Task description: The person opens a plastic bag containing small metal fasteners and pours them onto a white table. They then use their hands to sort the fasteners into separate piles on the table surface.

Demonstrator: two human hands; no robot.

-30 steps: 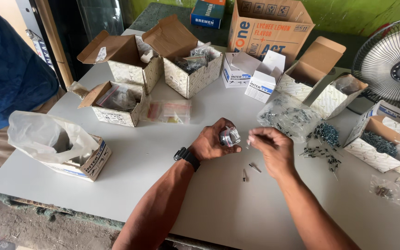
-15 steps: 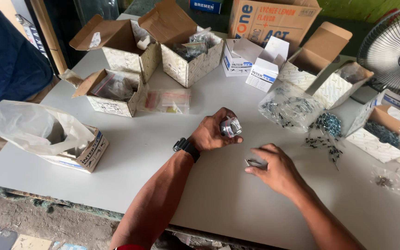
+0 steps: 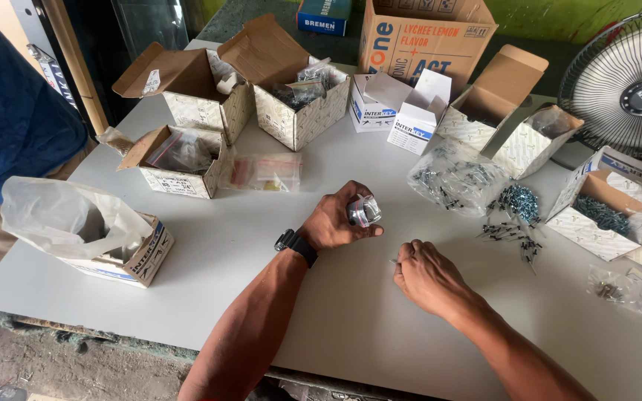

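Head view: left hand (image 3: 336, 223) fingers clasp a crinkled clear packet (image 3: 364, 211); right hand (image 3: 426, 276) fingers pinch a thin metal rivet (image 3: 395, 261).

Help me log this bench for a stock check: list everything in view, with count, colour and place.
table: one, white, under everything.
open cartons: about nine, patterned white and brown, along the back and sides.
big box: one, brown, back centre.
loose screws: a pile, dark bluish, right of centre.
screw bag: one, clear, beside the pile.
flat packets: clear, centre left.
white bag: one, in the left front carton.
fan: one, dark, far right.
person: blue top, far left.
watch: one, black, left wrist.
left hand: holds a small clear bag.
right hand: pinches a screw on the table.
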